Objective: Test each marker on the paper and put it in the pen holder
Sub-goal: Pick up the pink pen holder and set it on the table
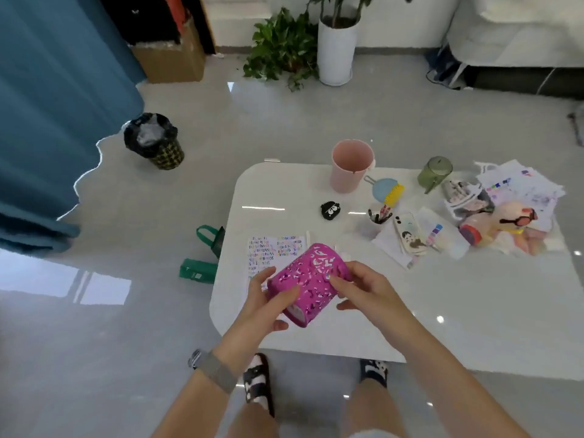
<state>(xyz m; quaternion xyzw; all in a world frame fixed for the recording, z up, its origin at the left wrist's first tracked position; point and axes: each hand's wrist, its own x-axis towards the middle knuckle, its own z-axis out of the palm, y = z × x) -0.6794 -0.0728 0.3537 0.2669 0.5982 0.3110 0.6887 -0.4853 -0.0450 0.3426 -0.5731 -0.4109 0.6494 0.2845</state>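
Both hands, left (268, 306) and right (363, 287), grip a tilted magenta perforated pen holder (308, 287) above the scribbled paper (271, 251); it should be set upright on the white worktop (442, 295) first.

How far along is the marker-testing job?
Done: the paper on the white table already carries rows of coloured scribbles. In hand: the left hand and right hand hold the pink pen holder tilted on its side above the table; its contents cannot be seen. Left: white markers beside the paper are not in the holder.
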